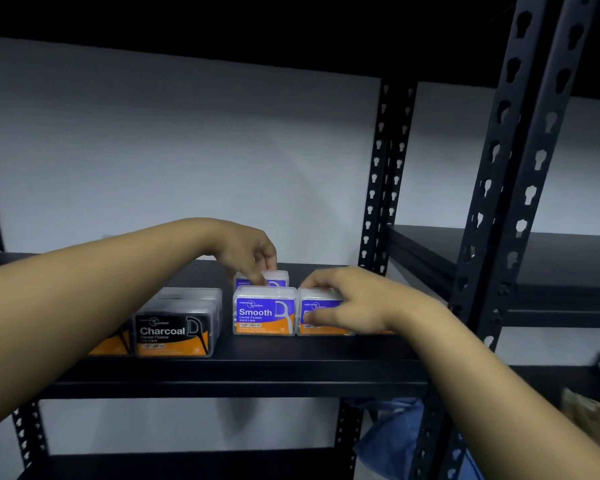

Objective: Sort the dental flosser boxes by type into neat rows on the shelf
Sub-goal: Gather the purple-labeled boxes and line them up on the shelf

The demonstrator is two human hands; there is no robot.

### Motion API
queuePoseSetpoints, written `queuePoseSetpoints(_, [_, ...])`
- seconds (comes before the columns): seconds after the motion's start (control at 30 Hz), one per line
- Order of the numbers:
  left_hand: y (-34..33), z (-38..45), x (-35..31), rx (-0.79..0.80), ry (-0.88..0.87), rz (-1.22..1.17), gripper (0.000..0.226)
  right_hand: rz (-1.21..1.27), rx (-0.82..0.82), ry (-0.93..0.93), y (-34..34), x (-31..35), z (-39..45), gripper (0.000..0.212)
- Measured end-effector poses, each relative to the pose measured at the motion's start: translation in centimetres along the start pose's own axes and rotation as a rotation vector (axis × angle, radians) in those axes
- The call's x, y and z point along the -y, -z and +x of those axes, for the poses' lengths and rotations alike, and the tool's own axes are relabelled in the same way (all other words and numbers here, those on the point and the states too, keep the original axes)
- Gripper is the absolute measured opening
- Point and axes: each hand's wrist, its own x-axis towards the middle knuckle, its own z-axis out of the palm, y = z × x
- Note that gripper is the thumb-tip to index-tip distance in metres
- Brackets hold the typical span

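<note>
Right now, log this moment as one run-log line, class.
left hand: on rear Smooth box | right hand: gripping front-right Smooth box | Charcoal boxes: left, untouched

On the shelf [257,368], the Charcoal box [174,336] sits front left, another box [113,342] touching its left side. Right of them, apart, the Smooth box [264,311] stands in front, a second [278,278] directly behind, a third [317,313] touching its right.
</note>
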Motion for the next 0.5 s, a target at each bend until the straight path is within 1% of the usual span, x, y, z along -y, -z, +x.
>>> queuePoseSetpoints(0.17, [-0.1, -0.2, 0.0, -0.007, -0.007, 0.012, 0.033, -0.11, -0.027, 0.003, -1.0, 0.0, -0.2, 0.046])
queuePoseSetpoints(0.3, [0.0, -0.4, -0.3, -0.04, -0.001, 0.01, 0.04, -0.06, -0.033, 0.014, -1.0, 0.0, -0.1, 0.051])
queuePoseSetpoints(0.4, [0.7, -1.2, -0.1, -0.126, -0.013, -0.006, 0.047, 0.01, -0.062, 0.046, 0.0, 0.2, 0.3, 0.056])
queuePoseSetpoints(0.5, [1.5, -2.7, 0.9, -0.23, -0.026, 0.0, 0.045, 0.02, -0.083, 0.066, 2.0, 1.4, 1.3, 0.063])
